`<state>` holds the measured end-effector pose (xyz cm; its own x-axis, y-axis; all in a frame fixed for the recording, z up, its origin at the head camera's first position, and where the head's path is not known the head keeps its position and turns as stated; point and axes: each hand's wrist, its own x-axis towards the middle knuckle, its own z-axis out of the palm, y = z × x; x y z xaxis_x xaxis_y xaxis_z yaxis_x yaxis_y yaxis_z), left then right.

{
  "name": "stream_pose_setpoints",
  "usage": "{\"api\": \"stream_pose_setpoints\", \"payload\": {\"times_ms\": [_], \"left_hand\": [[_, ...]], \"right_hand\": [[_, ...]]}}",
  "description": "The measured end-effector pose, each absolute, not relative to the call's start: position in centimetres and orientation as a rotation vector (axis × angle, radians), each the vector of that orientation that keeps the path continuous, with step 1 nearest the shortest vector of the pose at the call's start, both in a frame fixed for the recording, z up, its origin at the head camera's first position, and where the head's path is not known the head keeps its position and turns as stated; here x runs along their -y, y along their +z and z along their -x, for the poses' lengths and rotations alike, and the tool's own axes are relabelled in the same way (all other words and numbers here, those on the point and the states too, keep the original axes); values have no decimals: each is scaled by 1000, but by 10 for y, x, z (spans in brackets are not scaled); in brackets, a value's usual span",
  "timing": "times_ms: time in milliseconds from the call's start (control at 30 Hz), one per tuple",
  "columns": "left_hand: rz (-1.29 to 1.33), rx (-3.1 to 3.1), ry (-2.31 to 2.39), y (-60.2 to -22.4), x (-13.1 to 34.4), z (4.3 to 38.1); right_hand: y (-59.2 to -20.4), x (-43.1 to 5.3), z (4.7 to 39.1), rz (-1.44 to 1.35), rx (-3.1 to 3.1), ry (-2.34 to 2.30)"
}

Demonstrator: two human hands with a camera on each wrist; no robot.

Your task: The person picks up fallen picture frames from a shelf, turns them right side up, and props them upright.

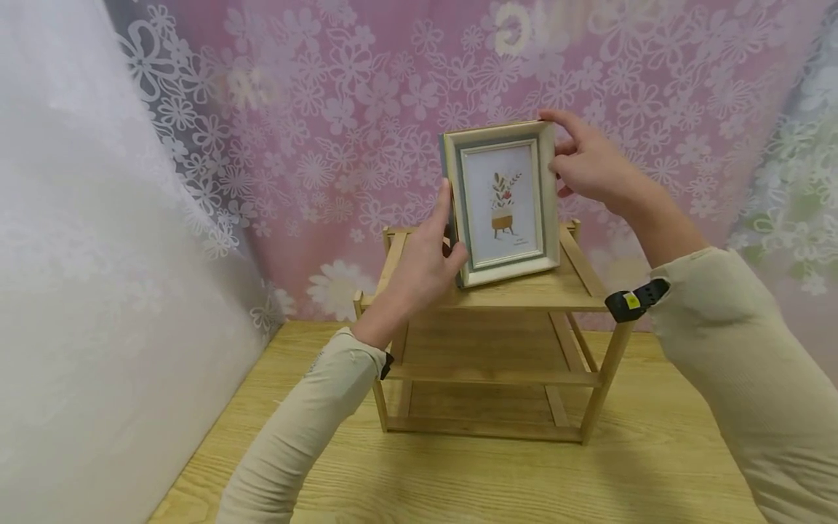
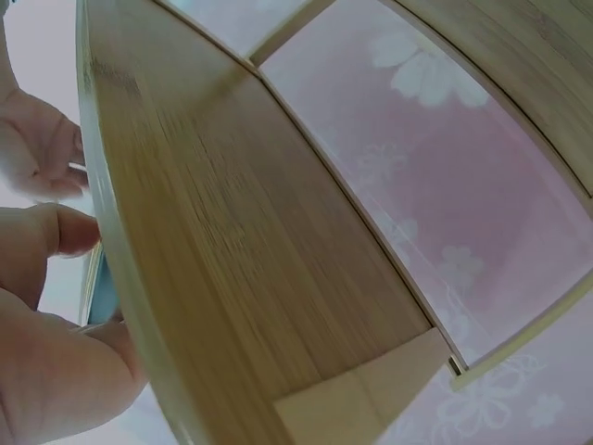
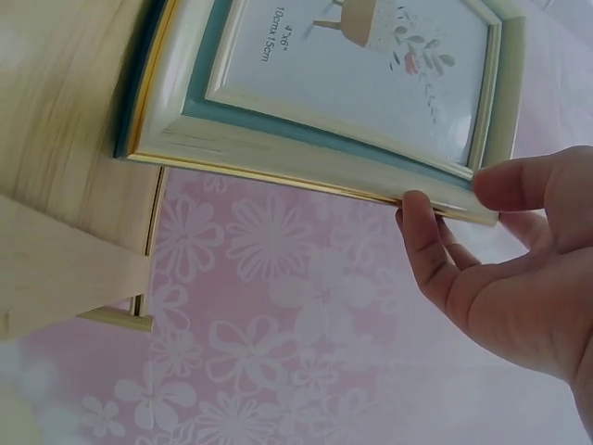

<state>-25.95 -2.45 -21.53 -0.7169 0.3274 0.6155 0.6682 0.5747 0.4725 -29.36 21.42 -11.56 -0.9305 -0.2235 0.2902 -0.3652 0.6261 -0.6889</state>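
A cream and grey-green picture frame [image 1: 461, 189] stands upright, slightly tilted, at the top board [image 1: 524, 290] of a wooden shelf rack. Its picture shows a potted plant with red and green leaves. My left hand [image 1: 424, 266] grips the frame's lower left side, thumb at the front and index finger up along the edge. At the upper right corner my right hand [image 1: 589, 164] holds it, with the index finger over the top edge. The right wrist view shows the right thumb [image 3: 519, 184] on the front of the frame and other fingers at its side edge.
The three-tier rack's middle shelf [image 1: 484, 338] and bottom shelf [image 1: 478, 404] lie below the frame. Wood-grain flooring [image 1: 458, 480] spreads around the rack. Behind hangs a pink flowered curtain [image 1: 366, 145], and a white cloth [image 1: 98, 291] drapes down on the left.
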Motion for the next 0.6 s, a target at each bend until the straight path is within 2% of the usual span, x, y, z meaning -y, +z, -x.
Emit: {"api": "stream_pose_setpoints", "payload": {"times_ms": [300, 600], "left_hand": [[731, 2399, -969, -214, 32, 264], [742, 2418, -1063, -211, 38, 268]], "right_hand": [[-115, -215, 279, -416, 2672, 1207], [-121, -213, 267, -480, 2629, 1230]]}}
